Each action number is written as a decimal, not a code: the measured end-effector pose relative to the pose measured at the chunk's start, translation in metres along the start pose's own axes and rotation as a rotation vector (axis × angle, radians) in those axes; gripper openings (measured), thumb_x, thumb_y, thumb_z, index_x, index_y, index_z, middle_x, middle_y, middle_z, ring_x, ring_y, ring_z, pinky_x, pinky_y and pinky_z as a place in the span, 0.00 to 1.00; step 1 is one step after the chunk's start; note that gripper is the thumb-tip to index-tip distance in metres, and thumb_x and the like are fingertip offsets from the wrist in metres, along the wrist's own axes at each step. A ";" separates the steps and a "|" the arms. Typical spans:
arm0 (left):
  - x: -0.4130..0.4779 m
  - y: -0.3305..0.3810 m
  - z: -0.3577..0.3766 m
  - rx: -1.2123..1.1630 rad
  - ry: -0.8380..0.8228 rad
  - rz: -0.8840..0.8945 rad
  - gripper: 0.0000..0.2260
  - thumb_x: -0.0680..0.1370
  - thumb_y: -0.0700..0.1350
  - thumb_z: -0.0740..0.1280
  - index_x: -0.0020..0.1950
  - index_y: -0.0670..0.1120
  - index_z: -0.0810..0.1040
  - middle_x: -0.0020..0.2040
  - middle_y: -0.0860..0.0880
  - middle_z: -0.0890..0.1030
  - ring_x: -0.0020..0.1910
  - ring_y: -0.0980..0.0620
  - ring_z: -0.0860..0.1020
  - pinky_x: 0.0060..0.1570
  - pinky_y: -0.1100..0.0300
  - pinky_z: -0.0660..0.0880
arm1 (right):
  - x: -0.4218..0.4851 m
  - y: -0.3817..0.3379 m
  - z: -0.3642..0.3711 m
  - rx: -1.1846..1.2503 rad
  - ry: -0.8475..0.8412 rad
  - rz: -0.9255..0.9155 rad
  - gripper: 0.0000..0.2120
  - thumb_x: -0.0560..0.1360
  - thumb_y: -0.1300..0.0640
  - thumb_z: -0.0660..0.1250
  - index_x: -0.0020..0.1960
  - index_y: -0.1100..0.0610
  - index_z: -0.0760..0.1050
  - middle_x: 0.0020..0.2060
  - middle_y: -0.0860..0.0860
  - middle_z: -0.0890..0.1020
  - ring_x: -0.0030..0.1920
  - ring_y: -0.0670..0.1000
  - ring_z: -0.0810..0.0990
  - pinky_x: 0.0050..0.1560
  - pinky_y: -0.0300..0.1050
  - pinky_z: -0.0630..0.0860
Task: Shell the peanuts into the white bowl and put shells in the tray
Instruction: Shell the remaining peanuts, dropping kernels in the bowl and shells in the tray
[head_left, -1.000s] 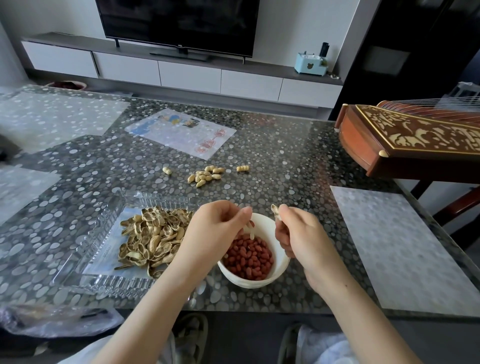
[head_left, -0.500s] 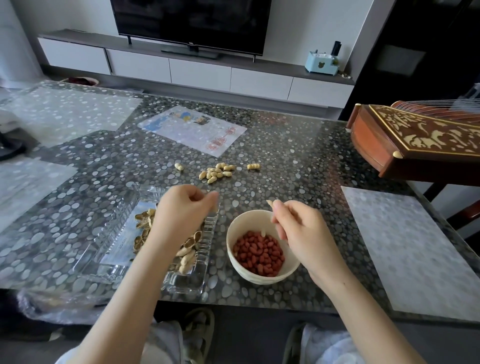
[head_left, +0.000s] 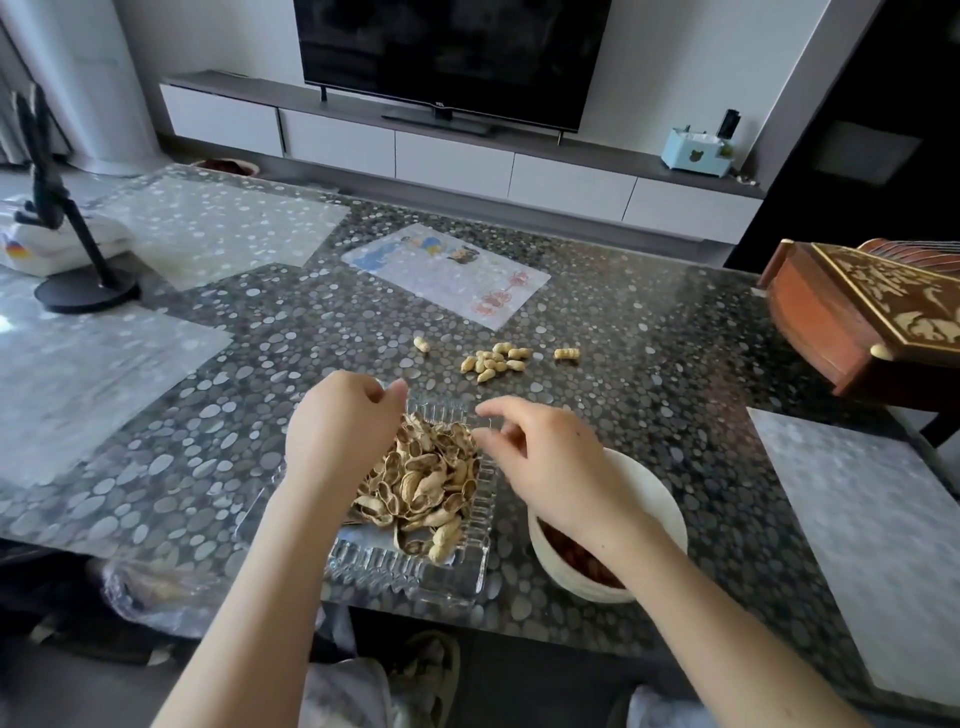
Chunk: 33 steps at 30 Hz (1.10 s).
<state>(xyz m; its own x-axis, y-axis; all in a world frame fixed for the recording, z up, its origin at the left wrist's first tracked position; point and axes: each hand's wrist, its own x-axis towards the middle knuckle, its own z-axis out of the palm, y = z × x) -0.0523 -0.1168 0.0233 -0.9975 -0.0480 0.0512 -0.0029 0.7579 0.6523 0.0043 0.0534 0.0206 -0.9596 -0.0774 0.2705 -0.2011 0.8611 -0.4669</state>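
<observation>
The right hand (head_left: 556, 467) left the white bowl (head_left: 670, 499) and swung across over the tray (head_left: 415, 577). Its fingers loosened above the shells (head_left: 421, 478), and the shell half it had pinched no longer showed. The left hand (head_left: 337, 431) had crossed there first.

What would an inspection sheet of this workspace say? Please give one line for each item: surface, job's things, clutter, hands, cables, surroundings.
Surface: table with a pebble-patterned cover; translucent mats lie on it.
Job's things: clear tray holds a heap of shells; white bowl right of it holds red kernels; unshelled peanuts lie beyond the tray.
Clutter: printed sheet, black stand, plastic bag at the near edge.
Hands: left hand, fingers curled, above the tray; right hand, fingers loose, holding nothing seen, above the tray's right edge.
Cables: nothing seen.
Surroundings: television on a low cabinet; wooden stringed instrument at the right.
</observation>
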 end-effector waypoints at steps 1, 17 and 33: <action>0.001 0.000 0.000 -0.013 0.013 0.002 0.24 0.80 0.52 0.60 0.26 0.44 0.61 0.22 0.49 0.63 0.22 0.50 0.61 0.26 0.63 0.56 | 0.008 0.008 -0.002 -0.023 0.026 0.034 0.13 0.79 0.51 0.63 0.61 0.53 0.77 0.37 0.44 0.78 0.33 0.41 0.72 0.35 0.31 0.66; 0.023 0.011 0.012 -0.131 0.119 0.113 0.23 0.81 0.56 0.53 0.41 0.40 0.77 0.31 0.44 0.77 0.27 0.49 0.70 0.29 0.58 0.65 | 0.136 0.158 0.019 -0.575 -0.242 0.464 0.19 0.80 0.62 0.54 0.70 0.56 0.67 0.68 0.56 0.69 0.66 0.60 0.68 0.64 0.53 0.69; -0.018 0.044 0.024 -0.491 -0.226 0.256 0.22 0.80 0.57 0.56 0.41 0.42 0.79 0.31 0.44 0.78 0.27 0.55 0.70 0.31 0.63 0.67 | 0.005 0.024 -0.040 0.556 0.129 0.144 0.08 0.68 0.60 0.76 0.42 0.50 0.79 0.36 0.47 0.83 0.38 0.45 0.81 0.42 0.38 0.78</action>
<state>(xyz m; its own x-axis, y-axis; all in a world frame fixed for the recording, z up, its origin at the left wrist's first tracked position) -0.0364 -0.0666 0.0329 -0.9527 0.2765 0.1260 0.2185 0.3354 0.9164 0.0027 0.0937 0.0445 -0.9602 0.1122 0.2557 -0.1771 0.4632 -0.8684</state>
